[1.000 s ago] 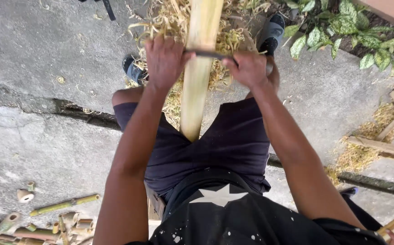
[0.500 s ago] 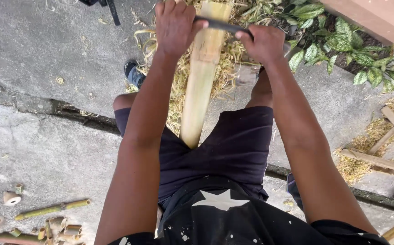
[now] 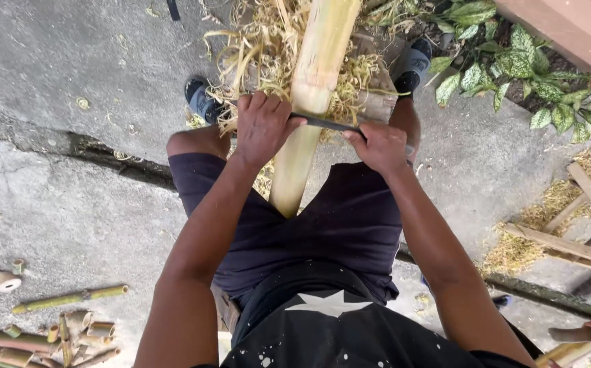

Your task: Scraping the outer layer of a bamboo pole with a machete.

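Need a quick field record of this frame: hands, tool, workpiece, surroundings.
left hand: gripped on the left end of the blade
right hand: gripped on the right end of the blade
blade: dark, thin, lying crosswise on the bamboo pole
bamboo pole: pale yellow, running between the knees, away from the body
shavings: pale strips piled around the pole, between the shoes
ground: grey concrete, cracked
bamboo offcuts: short pieces, lower left
plants: green leaves, upper right
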